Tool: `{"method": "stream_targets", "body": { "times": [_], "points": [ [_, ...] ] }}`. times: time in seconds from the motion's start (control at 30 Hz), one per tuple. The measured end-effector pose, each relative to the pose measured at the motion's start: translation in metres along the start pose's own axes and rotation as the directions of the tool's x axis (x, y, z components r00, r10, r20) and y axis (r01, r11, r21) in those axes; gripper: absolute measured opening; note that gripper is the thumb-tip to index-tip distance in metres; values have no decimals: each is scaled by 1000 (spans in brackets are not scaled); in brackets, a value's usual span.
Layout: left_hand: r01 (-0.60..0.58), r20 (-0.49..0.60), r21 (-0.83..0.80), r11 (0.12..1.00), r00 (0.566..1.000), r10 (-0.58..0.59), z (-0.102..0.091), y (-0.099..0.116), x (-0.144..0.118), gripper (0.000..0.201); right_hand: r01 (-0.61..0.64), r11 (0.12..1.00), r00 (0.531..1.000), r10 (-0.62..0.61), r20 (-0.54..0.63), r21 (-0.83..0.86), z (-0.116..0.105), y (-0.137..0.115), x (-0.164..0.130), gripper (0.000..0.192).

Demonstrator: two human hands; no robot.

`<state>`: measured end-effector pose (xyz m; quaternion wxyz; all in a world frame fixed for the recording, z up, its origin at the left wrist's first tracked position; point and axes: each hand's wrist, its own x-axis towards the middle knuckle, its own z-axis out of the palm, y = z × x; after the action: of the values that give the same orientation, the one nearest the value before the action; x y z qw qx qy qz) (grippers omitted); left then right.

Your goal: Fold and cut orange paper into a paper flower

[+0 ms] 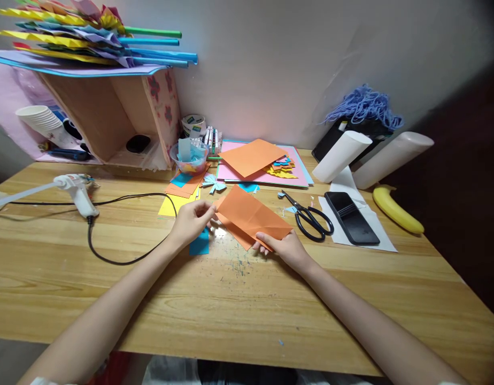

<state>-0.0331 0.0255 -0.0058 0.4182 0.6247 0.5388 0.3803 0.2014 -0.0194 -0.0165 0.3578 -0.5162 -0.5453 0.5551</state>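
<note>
Paper check: we've got the orange sheet [250, 216] pinched at two ends, just above the wooden table [231, 299], centre of view. Left hand [191, 222] grips its 9 o'clock corner between thumb and fingers; right hand [285, 248] clamps the 5 o'clock edge, thumb on top. Both hands are closed on the sheet.

Risks as we judge them:
- Sheet is thin and already creased; an uneven pull between our hands could skew the fold line or tear it along a crease.
- Blue scrap [199, 245] lies under the left hand at 6 o'clock of that corner; it could get caught in the fold.
- Scissors [311, 218] lie open at 3 o'clock of the sheet, near the right hand; a sideways sweep could snag the blades.
- Glue gun [76, 190] at 9 o'clock has a cable [110, 256] looping toward our left forearm; an elbow drag could pull the gun over. We can't tell if it's hot.

Materials: matte orange paper, a flat rhombus with visible crease ridges. Table is varnished wood grain, scuffed and speckled under the sheet. Scissors have black plastic handles and metal blades. Phone [351, 216] is a glossy black slab on white paper [375, 235]. Banana [397, 209] at 3 o'clock is smooth and curved. More flat paper stacked at 12 o'clock [255, 158].
</note>
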Motion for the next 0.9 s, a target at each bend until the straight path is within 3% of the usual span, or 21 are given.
{"method": "stream_targets", "body": {
  "times": [0.13, 0.4, 0.5, 0.67, 0.9],
  "points": [
    [52, 194, -140, 989, 981, -24, 11, 2, -6, 29, -29, 1000, 998, 29, 47, 6, 0, 2, 1, 31],
    [192, 341, -181, 965, 932, -121, 20, 5, -14, 27, -59, 995, 995, 53, 82, 77, 0, 6, -1, 31],
    [212, 348, -231, 949, 930, -123, 22, 6, -16, 36, -54, 996, 994, 46, 103, 77, 0, 4, -2, 31],
    [221, 325, -189, 957, 933, -151, 25, 12, -21, 26, -71, 996, 992, 66, 105, 53, 1, 3, -5, 31],
    [37, 216, -7, 999, 976, -35, 29, 9, -23, 19, -61, 996, 993, 54, 106, 64, 1, 7, -3, 31]
  ]
}}
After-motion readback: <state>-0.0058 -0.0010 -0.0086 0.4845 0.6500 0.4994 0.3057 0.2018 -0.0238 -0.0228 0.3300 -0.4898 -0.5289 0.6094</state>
